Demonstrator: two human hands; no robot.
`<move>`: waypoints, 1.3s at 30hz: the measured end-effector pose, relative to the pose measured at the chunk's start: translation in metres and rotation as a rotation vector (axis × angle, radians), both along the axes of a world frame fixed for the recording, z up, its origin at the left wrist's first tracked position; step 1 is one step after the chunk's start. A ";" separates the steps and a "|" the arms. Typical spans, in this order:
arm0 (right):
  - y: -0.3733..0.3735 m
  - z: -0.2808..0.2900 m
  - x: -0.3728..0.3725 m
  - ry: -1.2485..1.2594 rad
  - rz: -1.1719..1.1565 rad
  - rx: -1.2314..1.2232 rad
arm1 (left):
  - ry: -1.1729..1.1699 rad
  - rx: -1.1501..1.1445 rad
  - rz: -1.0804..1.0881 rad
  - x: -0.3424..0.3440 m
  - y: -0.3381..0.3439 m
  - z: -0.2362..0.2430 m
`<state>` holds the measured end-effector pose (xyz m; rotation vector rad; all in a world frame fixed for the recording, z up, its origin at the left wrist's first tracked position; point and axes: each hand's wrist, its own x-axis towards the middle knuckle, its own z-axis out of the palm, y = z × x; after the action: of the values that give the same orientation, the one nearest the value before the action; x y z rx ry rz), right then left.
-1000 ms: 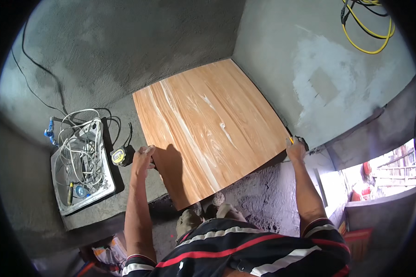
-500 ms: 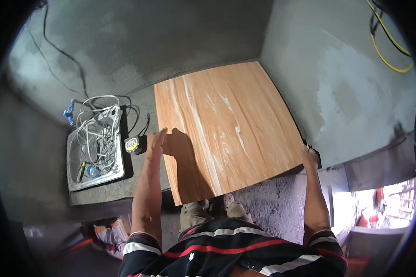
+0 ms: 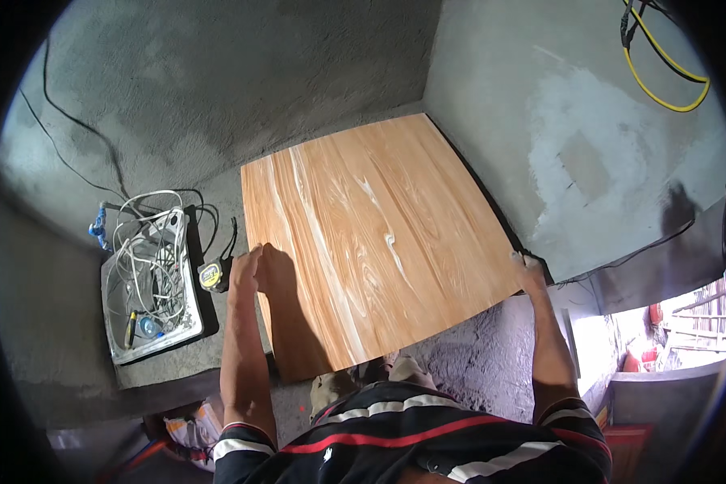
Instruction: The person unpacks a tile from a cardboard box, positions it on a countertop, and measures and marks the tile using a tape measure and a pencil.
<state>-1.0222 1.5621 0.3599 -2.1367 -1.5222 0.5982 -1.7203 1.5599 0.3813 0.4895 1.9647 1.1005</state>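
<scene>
A large square wood-patterned tile [image 3: 395,242] lies over the concrete counter [image 3: 218,189], its near edge jutting out above my feet. My left hand [image 3: 245,270] is closed on the tile's left edge and casts a dark shadow across its face. At the near right corner, my right hand [image 3: 529,273] grips the edge, with its fingertips partly hidden. A yellow and black tape measure [image 3: 210,276] sits on the counter just left of my left hand.
Left on the counter is a white sink [image 3: 192,315] holding tangled white cable [image 3: 153,262], a yellow-black handled tool [image 3: 131,331] and a blue round item [image 3: 148,326]. A blue tap [image 3: 98,227] stands beside it. Yellow cable [image 3: 661,101] hangs on the right wall.
The view has shifted, so the tile, sink and tape measure appear further left and slightly lower. Both hands keep hold of the tile's edges, and its near edge sits closer to my body.
</scene>
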 end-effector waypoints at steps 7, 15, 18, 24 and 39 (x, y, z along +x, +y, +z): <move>0.005 0.000 0.000 0.193 0.110 -0.091 | 0.208 0.105 -0.108 -0.023 -0.005 0.001; 0.014 0.003 -0.028 0.272 0.149 -0.189 | 0.519 0.124 0.002 -0.047 0.006 -0.015; -0.005 0.000 -0.029 0.285 0.150 -0.170 | 0.577 0.178 0.005 -0.029 0.010 0.002; -0.070 -0.027 -0.055 0.450 0.083 0.012 | 0.479 0.219 -0.033 -0.035 -0.009 0.060; -0.356 0.011 -0.239 0.496 -0.289 0.065 | 0.376 0.293 -0.349 -0.143 -0.052 0.059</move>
<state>-1.2612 1.2058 0.3710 -1.9196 -0.9358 0.8770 -1.8632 1.5077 0.4403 1.2246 1.9298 1.1305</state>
